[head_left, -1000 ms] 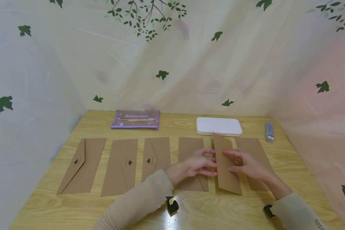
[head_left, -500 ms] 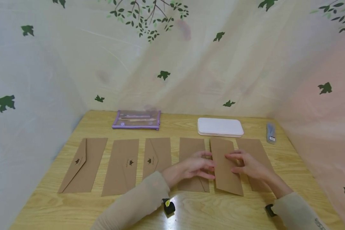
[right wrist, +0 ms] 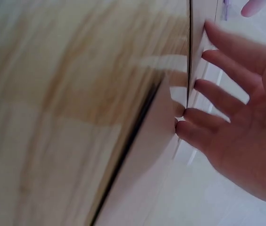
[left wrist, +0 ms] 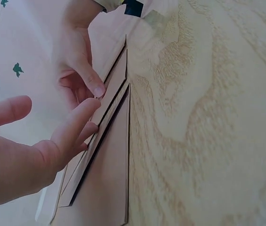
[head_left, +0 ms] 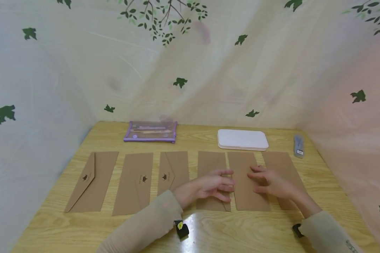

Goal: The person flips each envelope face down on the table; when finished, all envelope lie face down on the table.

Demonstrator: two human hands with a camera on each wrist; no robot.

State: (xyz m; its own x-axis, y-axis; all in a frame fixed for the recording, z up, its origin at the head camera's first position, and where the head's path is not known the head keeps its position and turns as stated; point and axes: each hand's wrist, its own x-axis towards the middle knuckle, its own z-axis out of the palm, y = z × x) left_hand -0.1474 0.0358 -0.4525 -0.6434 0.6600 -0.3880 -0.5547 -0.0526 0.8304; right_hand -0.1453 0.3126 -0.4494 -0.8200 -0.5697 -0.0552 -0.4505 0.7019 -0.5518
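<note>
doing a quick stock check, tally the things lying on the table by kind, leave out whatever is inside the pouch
Brown envelopes, two showing no flap: 6
Clear pouch with purple edging: 1
White flat case: 1
Small blue-grey item, too small to identify: 1
Total: 9

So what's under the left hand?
An envelope, lying on the table. Its top end shows, and a slanting flap edge near the bottom. The left hand hides its middle, so any print there can't be seen.

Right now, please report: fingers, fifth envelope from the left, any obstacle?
Right fingers touching fifth envelope. Left fingers near its left edge. Envelope lying on table, other envelopes close both sides.
</note>
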